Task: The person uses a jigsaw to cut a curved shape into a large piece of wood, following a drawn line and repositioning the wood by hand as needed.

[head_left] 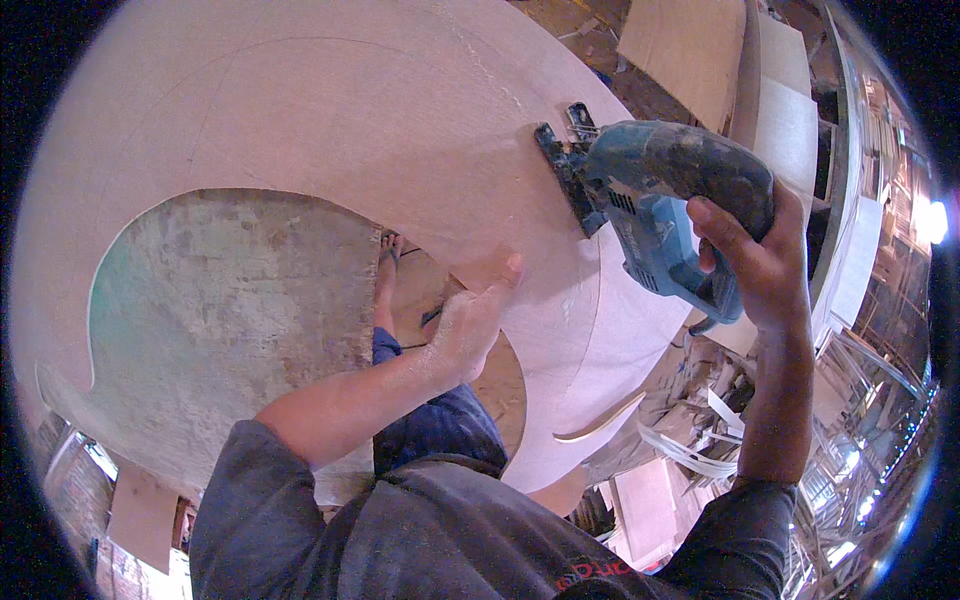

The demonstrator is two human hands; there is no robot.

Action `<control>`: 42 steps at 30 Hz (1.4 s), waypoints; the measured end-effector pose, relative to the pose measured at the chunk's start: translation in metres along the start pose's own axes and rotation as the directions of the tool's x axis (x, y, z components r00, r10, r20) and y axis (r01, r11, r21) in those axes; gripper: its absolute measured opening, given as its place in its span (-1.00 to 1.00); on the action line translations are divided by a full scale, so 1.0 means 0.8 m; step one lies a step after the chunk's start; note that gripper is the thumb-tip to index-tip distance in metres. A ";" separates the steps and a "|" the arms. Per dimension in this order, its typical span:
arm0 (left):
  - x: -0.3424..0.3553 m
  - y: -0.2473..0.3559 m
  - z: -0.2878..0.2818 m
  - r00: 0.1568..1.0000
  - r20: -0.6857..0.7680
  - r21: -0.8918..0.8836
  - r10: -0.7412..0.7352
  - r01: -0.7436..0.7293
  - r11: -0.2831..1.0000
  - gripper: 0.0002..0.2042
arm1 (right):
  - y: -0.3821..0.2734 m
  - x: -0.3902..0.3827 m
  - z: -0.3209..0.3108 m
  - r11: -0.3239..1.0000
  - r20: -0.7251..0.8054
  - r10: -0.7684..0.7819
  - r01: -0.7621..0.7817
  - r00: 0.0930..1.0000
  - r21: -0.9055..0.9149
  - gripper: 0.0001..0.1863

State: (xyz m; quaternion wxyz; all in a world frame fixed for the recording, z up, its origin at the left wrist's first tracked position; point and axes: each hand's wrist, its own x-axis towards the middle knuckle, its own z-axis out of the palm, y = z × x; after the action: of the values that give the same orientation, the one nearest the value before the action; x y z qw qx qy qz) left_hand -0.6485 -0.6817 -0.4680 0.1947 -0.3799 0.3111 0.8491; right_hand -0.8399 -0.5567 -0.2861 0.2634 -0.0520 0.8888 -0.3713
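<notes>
1. The big plywood sheet (330,110) already has a large rounded chunk cut out of its near-left part, and you can see the worn grey-green counter (220,310) showing through the hole. That cut edge looks clean and finished.

2. There are faint pencil arcs on the sheet above the opening. Another curved line runs along the sheet's right edge, and that's where the blue jigsaw (660,200) sits, its black base plate flat on the wood near the far-right edge.

3. Right hand (765,270): fingers wrapped fully around the jigsaw's handle, closed tight, the forefinger tucked in under the handle (whether it's pressing anything, I can't tell).

4. Left hand (475,320): lying flat on the sheet at the near edge, fingers spread a bit and pressing down, not gripping anything, just pinning the wood. It's dusted with sawdust.

5. A thin curved offcut strip (600,420) hangs off the near-right edge, so my guess is the outer curve is partly trimmed.

6. What's left, as far as I can judge: the rest of the outer arc past the saw toward the far edge looks uncut. Can't see the blade itself, so exactly where the kerf ends is hidden.
</notes>
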 end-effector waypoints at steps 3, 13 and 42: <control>0.000 -0.002 -0.001 1.000 -0.002 0.008 0.015 -0.015 1.000 -0.40 | 0.000 0.000 0.002 1.000 -0.005 -0.013 0.013 1.000 0.008 -0.60; -0.003 -0.003 0.000 0.999 0.009 0.025 0.038 -0.038 0.999 -0.39 | 0.002 0.000 0.000 0.999 -0.034 0.017 -0.018 0.999 -0.033 -0.62; -0.005 -0.009 0.003 1.000 -0.018 0.017 0.018 -0.017 1.000 -0.40 | -0.002 0.001 0.006 1.000 -0.052 0.016 -0.016 0.999 -0.001 -0.65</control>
State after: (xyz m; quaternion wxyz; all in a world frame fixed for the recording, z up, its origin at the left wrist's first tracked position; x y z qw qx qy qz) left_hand -0.6431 -0.6753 -0.4664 0.1876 -0.3831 0.3232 0.8448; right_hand -0.8387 -0.5614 -0.2881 0.2430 -0.0355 0.8960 -0.3699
